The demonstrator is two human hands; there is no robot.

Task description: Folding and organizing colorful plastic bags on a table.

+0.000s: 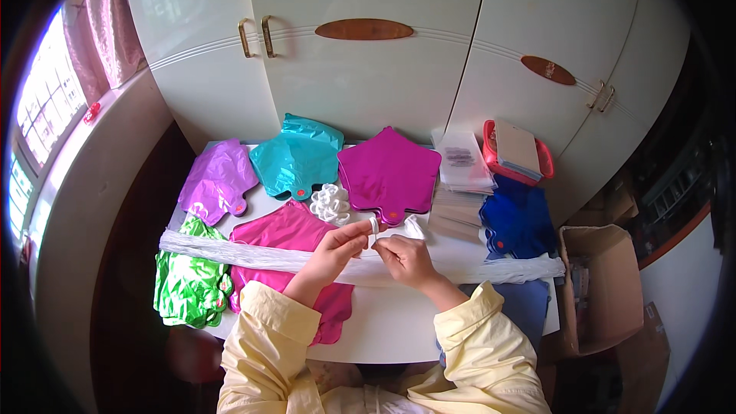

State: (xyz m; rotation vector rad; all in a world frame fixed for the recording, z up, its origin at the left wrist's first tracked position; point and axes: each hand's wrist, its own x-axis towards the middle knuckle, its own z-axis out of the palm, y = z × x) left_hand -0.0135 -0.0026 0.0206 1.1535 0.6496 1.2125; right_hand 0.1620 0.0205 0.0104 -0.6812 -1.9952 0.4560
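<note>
Both my hands meet over the middle of the table, fingers pinched. Between the fingertips of my left hand (339, 250) is a small white ribbon loop (374, 225). My right hand (408, 261) is closed just beside it, at the loop's lower end; what its fingers pinch is too small to make out. Below the hands a long bundle of whitish strands (253, 254) lies across the table. A heap of white ribbon coils (330, 204) sits beyond my left hand, and a white scrap (415, 227) beyond my right. A magenta star-shaped stack of flat foil balloons (389, 172) lies behind them.
Around the table (376, 337) lie purple (218, 179), teal (295, 157), pink (280, 230), green (188, 280) and blue foil pieces (517, 215). Clear packets (462, 161) and a red basket (546, 159) of cards stand back right. A cardboard box (613, 291) stands right; cabinets (368, 84) behind.
</note>
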